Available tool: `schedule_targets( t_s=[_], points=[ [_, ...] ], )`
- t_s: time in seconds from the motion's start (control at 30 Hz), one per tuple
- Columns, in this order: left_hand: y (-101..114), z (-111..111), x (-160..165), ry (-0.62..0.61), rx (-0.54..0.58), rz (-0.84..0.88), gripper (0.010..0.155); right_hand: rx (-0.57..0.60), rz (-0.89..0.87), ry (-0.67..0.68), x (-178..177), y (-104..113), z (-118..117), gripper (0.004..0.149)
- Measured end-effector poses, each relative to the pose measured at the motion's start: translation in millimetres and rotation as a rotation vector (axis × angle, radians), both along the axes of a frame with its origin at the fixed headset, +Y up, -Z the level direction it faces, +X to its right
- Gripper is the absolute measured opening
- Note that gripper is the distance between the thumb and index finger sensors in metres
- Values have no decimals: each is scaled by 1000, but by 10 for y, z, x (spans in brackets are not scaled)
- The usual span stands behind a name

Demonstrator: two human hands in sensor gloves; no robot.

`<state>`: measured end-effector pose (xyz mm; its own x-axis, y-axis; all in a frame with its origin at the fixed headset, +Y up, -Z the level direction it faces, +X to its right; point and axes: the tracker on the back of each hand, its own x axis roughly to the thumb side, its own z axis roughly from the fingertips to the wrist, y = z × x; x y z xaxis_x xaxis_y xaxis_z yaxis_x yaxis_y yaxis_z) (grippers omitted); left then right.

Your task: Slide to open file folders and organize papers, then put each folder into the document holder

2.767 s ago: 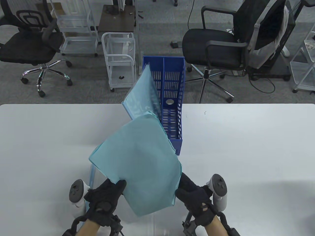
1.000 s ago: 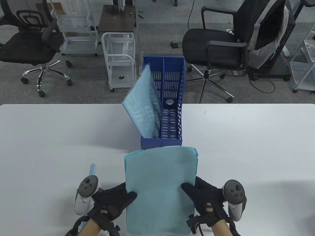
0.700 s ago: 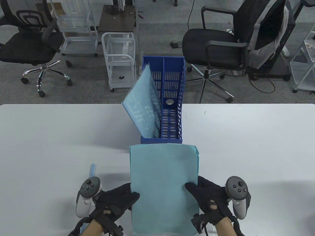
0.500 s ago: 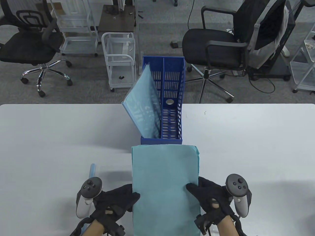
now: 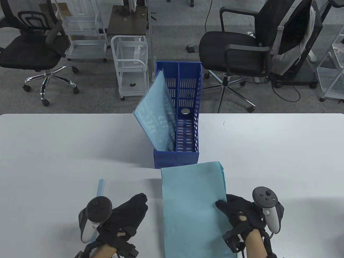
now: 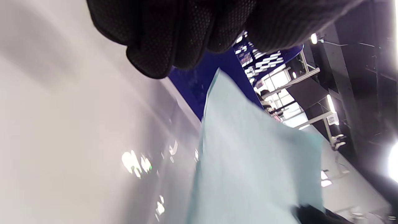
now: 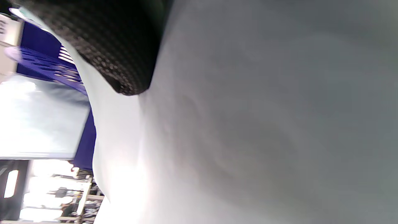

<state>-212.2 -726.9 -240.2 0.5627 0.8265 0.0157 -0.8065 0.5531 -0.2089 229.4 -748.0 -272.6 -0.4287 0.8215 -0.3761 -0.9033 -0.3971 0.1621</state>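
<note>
From above, a right hand [image 5: 237, 215] grips the right edge of a teal folder [image 5: 192, 209] before a blue holder [image 5: 177, 158] on the white table [image 5: 268, 150]; the left hand [image 5: 126, 215] rests flat, fingers relaxed. The left wrist camera shows the folder beside dark fingertips [image 6: 161, 46]. The right wrist view shows only glove and table.

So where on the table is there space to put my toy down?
Bare table right of the blue holder, and bare table left of it. Crowded near the front: paper stack, both hands, light-blue strip.
</note>
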Motion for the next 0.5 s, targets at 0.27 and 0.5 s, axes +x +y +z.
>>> schedule_targets(
  t_s=[0.27,0.5],
  points=[
    [66,-9,-102,93,17,-293,67,-132,-36,-34,108,-189,-13,43],
    [32,-41,-116,110,-45,-414,68,-191,-17,-30,135,-233,-5,43]
  ],
)
